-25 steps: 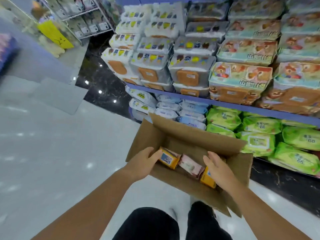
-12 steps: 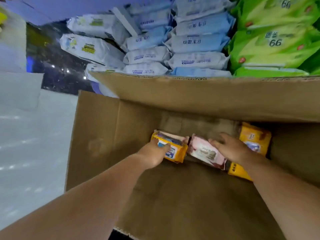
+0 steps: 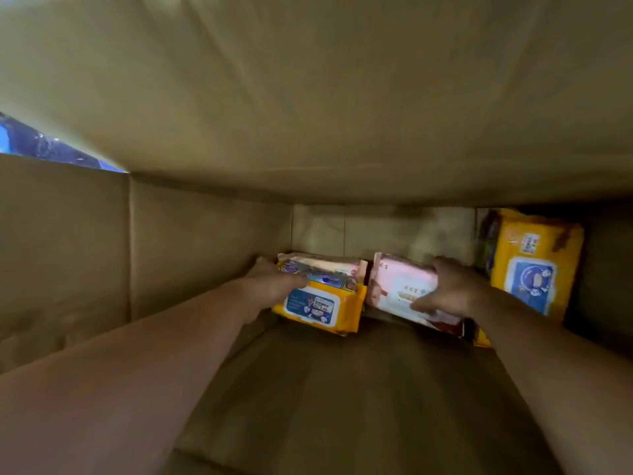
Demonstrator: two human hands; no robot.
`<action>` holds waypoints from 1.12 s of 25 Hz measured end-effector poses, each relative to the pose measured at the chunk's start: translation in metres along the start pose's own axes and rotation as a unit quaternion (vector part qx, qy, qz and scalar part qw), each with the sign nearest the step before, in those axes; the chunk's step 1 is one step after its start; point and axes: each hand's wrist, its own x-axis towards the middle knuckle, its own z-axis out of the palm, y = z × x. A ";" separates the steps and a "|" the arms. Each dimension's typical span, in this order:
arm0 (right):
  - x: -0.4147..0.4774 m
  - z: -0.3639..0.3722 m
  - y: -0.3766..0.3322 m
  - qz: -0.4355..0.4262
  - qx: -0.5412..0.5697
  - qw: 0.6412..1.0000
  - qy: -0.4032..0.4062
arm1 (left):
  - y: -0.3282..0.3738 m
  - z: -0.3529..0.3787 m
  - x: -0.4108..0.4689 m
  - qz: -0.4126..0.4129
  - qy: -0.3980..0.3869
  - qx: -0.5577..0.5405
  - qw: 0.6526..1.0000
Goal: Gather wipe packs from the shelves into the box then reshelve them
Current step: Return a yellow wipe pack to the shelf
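I look deep into the brown cardboard box (image 3: 191, 248). At its far end lie wipe packs. My left hand (image 3: 270, 286) grips a yellow wipe pack (image 3: 325, 303) with a blue and white label, fingers curled over its left end. A pink pack sits just behind it. My right hand (image 3: 448, 289) grips a pink and white wipe pack (image 3: 400, 286), thumb on its front face. A second yellow wipe pack (image 3: 534, 265) stands at the far right of the box, free of both hands.
A cardboard flap (image 3: 308, 90) fills the upper half of the view. The box's left wall (image 3: 61, 241) and bare floor (image 3: 325, 399) surround my arms. A sliver of dark shop floor (image 3: 37, 145) shows at the left edge.
My head has dropped further into the box, so the shelves have gone out of view. Both hands have closed round their packs, the right one shifting onto the pink pack.
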 end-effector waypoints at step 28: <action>-0.224 -0.113 -0.036 0.043 0.361 0.932 0.015 | -0.008 -0.094 -0.160 0.192 -0.090 -0.208 0.955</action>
